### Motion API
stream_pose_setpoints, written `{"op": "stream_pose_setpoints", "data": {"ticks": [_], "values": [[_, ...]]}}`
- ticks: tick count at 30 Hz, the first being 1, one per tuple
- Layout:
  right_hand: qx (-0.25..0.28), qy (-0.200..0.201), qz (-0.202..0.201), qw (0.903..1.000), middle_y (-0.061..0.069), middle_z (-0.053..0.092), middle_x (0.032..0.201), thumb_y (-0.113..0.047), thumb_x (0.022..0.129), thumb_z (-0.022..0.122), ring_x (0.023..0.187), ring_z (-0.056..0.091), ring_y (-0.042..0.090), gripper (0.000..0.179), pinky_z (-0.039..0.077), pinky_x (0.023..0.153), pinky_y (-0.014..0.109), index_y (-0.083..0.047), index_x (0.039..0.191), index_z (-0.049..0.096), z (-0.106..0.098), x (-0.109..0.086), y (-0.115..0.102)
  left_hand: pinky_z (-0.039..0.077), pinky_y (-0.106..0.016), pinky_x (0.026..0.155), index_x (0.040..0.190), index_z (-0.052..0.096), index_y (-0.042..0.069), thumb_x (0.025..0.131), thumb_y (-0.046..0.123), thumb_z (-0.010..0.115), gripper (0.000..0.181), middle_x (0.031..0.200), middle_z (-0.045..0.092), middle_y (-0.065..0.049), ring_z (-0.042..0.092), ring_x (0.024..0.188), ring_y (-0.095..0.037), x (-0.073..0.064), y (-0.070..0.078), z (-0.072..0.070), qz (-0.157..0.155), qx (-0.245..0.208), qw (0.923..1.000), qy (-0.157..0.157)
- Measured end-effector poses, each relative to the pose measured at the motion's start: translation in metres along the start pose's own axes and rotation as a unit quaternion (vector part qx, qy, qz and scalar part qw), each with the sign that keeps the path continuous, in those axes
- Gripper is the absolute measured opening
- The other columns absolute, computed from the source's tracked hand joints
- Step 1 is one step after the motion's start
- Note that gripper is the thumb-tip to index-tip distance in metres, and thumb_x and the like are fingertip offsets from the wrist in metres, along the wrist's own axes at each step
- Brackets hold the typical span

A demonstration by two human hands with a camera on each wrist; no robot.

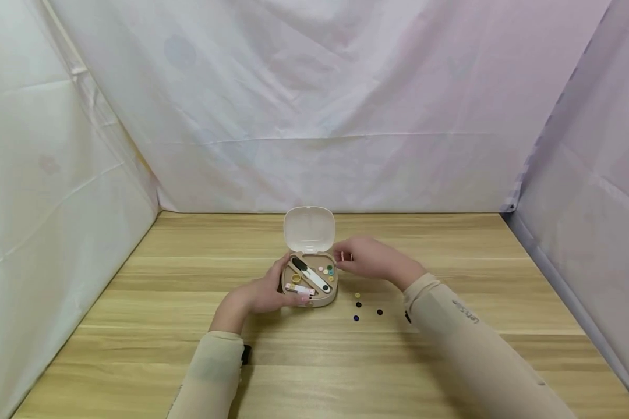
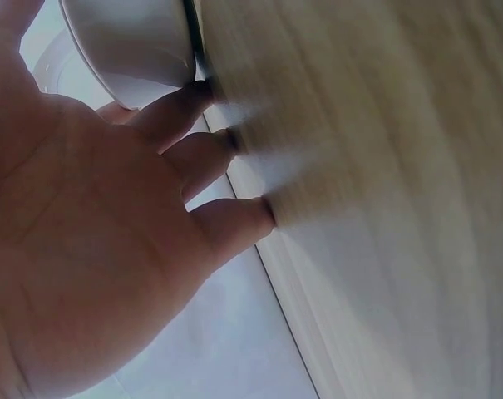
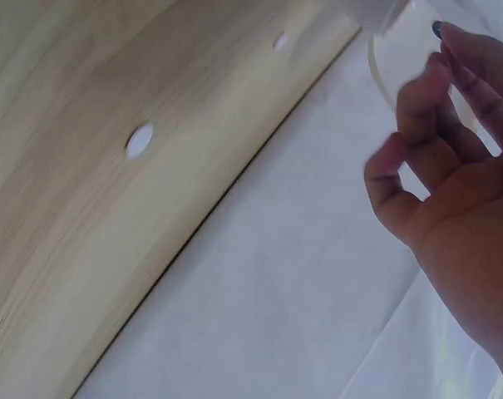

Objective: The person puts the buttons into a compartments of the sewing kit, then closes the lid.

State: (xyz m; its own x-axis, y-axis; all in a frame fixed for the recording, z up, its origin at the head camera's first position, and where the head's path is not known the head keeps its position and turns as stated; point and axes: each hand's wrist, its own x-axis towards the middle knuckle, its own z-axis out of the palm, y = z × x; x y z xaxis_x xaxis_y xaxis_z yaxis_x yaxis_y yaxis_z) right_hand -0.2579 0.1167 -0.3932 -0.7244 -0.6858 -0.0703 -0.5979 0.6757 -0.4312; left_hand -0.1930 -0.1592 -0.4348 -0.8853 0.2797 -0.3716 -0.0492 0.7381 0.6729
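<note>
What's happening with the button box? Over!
Left hand holding box, lid open. Right hand pinching dark button beside box. Four loose buttons on table. Nothing seen in the way.

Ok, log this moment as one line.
left hand: grips case | right hand: pinches small dark item near case | lid: open | loose buttons: on table

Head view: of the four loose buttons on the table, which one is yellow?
The yellow button lies farthest back; the others look dark: a blackish button just nearer, a blue button nearest, and a dark button rightmost.
</note>
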Motion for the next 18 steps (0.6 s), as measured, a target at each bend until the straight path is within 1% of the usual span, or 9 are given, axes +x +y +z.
{"op": "stream_pose_setpoints", "data": {"ticks": [4,6,10,15,18], "values": [[-0.06,0.016,-0.021,0.9978,-0.006,0.065,0.079,-0.016,0.103,0.068,0.07,0.055,0.008,0.014,0.049,0.066,0.026,-0.018,0.089,0.069,0.01,0.016,-0.007,0.034,-0.066,0.125,0.173,-0.001,0.025,0.087,0.063,0.082,0.126,0.176,0.023,-0.023,0.038,0.155,-0.049,0.0,0.002,0.0,0.01,-0.002,0.9999,0.0],[-0.079,0.02,-0.025,0.9963,-0.007,0.066,0.08,-0.016,0.102,0.069,0.07,0.055,0.008,0.014,0.049,0.067,0.025,-0.017,0.089,0.069,0.014,0.022,-0.008,0.035,-0.065,0.125,0.173,-0.001,0.026,0.087,0.062,0.081,0.124,0.176,0.025,-0.023,0.039,0.155,-0.048,-0.001,0.004,0.0,0.007,0.001,1.0,0.001],[-0.092,0.016,-0.022,0.9954,-0.007,0.067,0.079,-0.016,0.102,0.07,0.07,0.056,0.008,0.016,0.051,0.067,0.025,-0.018,0.086,0.069,0.017,0.029,-0.01,0.036,-0.066,0.124,0.173,0.0,0.027,0.088,0.064,0.08,0.122,0.175,0.027,-0.022,0.04,0.154,-0.049,-0.003,0.005,-0.001,-0.002,0.01,0.9999,0.007],[-0.11,0.008,-0.024,0.9936,-0.007,0.066,0.078,-0.017,0.1,0.072,0.07,0.056,0.009,0.015,0.052,0.07,0.027,-0.02,0.086,0.07,0.017,0.033,-0.014,0.036,-0.067,0.123,0.173,0.001,0.03,0.087,0.066,0.08,0.122,0.175,0.028,-0.021,0.04,0.154,-0.05,-0.004,0.005,-0.003,-0.012,0.014,0.9998,0.008],[-0.126,0.005,-0.028,0.9917,-0.007,0.066,0.079,-0.018,0.1,0.073,0.071,0.056,0.009,0.014,0.053,0.072,0.029,-0.019,0.087,0.071,0.018,0.034,-0.016,0.036,-0.068,0.123,0.173,0.001,0.031,0.087,0.066,0.08,0.122,0.176,0.027,-0.02,0.04,0.154,-0.05,-0.004,0.002,-0.003,-0.012,0.014,0.9998,0.008]]}}
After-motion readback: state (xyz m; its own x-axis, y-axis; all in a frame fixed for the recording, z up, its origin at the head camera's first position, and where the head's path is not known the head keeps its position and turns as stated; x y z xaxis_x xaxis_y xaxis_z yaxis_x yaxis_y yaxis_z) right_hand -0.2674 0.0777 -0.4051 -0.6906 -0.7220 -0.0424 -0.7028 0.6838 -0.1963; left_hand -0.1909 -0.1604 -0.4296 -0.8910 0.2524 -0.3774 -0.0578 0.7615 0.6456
